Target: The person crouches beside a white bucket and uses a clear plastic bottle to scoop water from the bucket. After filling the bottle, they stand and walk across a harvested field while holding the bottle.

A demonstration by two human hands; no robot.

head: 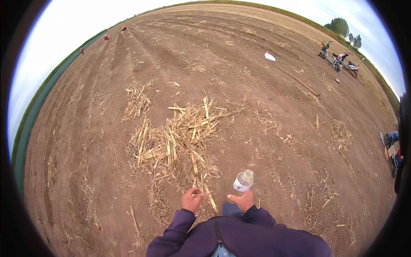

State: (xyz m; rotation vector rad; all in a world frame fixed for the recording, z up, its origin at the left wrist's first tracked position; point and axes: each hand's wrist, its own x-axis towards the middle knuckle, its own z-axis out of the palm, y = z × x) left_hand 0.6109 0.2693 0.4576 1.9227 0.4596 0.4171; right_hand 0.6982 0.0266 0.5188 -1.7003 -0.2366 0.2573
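Note:
A clear plastic bottle (pixel 243 183) with a paper label stands tilted in my right hand (pixel 243 200), which grips its lower part. Its mouth has a yellow ring and bears no cap. My left hand (pixel 192 198) is to the left of it, with thumb and fingertips curled close together; whether something small is between them cannot be told. Just beyond my left hand, a heap of dry corn stalks (pixel 173 141) lies on the brown soil.
A long wooden-handled tool (pixel 298 82) and a white bag (pixel 269 57) lie farther off to the right. Parked scooters (pixel 337 61) stand beyond them, and another vehicle (pixel 392 151) is at the right edge. Several people are far off at the upper left, one crouching (pixel 124 28).

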